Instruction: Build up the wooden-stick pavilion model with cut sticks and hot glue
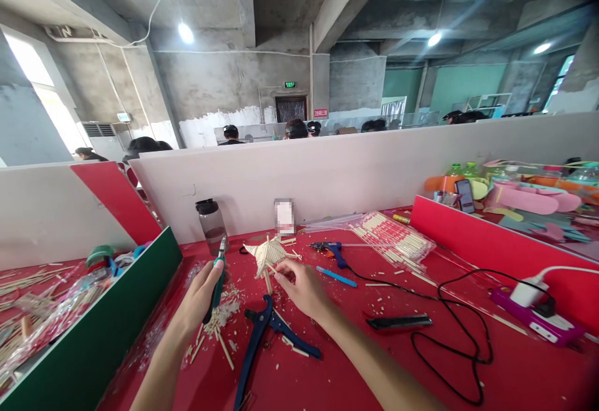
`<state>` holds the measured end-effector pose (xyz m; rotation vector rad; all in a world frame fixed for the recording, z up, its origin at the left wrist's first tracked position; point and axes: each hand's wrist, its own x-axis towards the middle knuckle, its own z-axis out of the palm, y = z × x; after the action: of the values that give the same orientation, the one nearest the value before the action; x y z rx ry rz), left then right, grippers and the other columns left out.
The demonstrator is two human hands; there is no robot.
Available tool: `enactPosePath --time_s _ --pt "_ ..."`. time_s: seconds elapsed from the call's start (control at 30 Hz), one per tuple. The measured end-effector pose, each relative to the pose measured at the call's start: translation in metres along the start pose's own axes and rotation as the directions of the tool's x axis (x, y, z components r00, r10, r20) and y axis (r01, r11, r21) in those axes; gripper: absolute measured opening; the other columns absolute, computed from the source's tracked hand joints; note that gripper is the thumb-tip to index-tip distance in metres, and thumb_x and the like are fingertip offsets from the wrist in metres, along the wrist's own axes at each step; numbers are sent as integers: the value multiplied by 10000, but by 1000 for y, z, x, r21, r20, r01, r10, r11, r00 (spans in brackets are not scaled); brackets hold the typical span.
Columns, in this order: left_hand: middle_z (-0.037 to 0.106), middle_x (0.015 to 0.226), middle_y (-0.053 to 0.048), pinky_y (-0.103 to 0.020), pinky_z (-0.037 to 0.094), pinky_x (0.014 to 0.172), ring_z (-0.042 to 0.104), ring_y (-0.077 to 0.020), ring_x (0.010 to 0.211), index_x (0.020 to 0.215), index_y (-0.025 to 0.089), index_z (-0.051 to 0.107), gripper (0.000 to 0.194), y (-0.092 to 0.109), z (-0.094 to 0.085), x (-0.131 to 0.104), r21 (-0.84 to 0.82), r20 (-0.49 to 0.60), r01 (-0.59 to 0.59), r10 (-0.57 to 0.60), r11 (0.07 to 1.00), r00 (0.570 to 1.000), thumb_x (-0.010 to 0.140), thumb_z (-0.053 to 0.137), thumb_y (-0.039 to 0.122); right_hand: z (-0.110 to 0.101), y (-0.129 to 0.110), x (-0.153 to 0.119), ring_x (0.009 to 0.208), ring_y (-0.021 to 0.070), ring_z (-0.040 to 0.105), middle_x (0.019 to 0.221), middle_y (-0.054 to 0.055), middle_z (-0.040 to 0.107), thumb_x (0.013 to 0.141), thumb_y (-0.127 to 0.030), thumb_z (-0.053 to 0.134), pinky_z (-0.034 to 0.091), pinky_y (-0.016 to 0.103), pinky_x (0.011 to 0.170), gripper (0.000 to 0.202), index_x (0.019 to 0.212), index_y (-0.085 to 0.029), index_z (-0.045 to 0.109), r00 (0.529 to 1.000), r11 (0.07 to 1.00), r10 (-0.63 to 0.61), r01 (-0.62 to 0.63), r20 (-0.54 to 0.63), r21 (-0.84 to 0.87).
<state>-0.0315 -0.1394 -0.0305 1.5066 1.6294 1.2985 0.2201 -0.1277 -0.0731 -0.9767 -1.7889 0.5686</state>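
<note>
Left of centre, I see the left hand (199, 289) wrapped around a dark-green-handled, metal-tipped tool (218, 283). At centre sits the pale wooden-stick model (269, 252), apparently pinched by the right hand (299, 286); squeezing too hard could snap it. Farther right, the blue glue gun (335, 251) could slide if its black cable (388, 284) snags.

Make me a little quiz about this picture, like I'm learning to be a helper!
1. Fill in the gap: the green-handled tool is in the person's ____ hand.
2. True or false: in the picture, the blue glue gun lies to the right of the stick model.
3. Pick one: what colour is the power strip? A) green B) purple C) orange

Key: 1. left, the left hand grips it; 2. true; 3. B.
</note>
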Motion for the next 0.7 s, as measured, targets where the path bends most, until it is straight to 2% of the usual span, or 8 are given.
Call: enactPosePath --time_s 0.13,0.2,0.27,0.33,0.43,0.5,0.63,0.7 --pt "725 1164 -92 -368 477 973 629 -296 1126 1081 206 683 627 -11 5 6 53 40 5 -7 999 999 791 546 745 10 10 -2 797 190 711 888 33 764 911 -189 598 503 253 708 109 931 -207 704 999 1000 9 -9 -34 3" --pt "723 1165 -102 -368 473 971 617 -302 1145 1074 205 682 632 -15 8 8 58 25 20 -22 998 999 797 531 752 13 15 -3 783 187 711 880 34 764 913 -184 591 503 252 698 119 923 -204 708 999 1000 13 -13 -31 11" --pt "736 1077 -107 -360 489 919 632 -299 1085 1018 186 685 662 -17 11 9 60 19 15 -16 998 1000 808 483 780 14 18 -3 766 185 711 870 36 765 917 -186 587 503 252 688 129 924 -202 714 999 1000 12 -12 -30 17" --pt "731 910 -89 -347 498 833 642 -276 933 891 168 675 694 -18 14 8 76 40 -23 20 997 999 817 423 810 14 18 -2 758 188 712 865 39 767 913 -184 593 501 254 678 131 921 -203 722 999 1000 8 -8 -37 13" --pt "656 716 -39 -321 477 718 586 -222 733 732 175 607 675 -15 17 6 95 87 -91 83 991 993 833 396 808 13 16 0 773 197 716 883 44 771 912 -187 599 497 259 675 131 918 -207 729 999 1000 2 -2 -39 -7" --pt "626 683 -26 -308 466 678 569 -211 704 721 183 589 641 -13 20 3 89 104 -100 90 991 991 849 404 783 11 14 0 791 202 717 901 47 772 918 -189 593 501 267 694 140 923 -208 732 999 1000 -2 1 -40 -14" --pt "649 765 -34 -298 479 706 600 -225 798 813 196 617 555 -9 28 -3 74 119 -116 106 991 987 856 464 728 9 13 1 807 208 716 907 48 772 927 -200 590 509 279 726 146 930 -213 736 999 1000 -5 4 -44 -16" --pt "612 725 -13 -286 465 665 585 -204 739 796 200 583 533 -11 32 -4 84 156 -124 110 989 982 871 457 712 9 12 1 802 207 716 903 47 772 930 -204 591 505 276 719 145 930 -215 736 999 1000 -8 7 -46 -26"
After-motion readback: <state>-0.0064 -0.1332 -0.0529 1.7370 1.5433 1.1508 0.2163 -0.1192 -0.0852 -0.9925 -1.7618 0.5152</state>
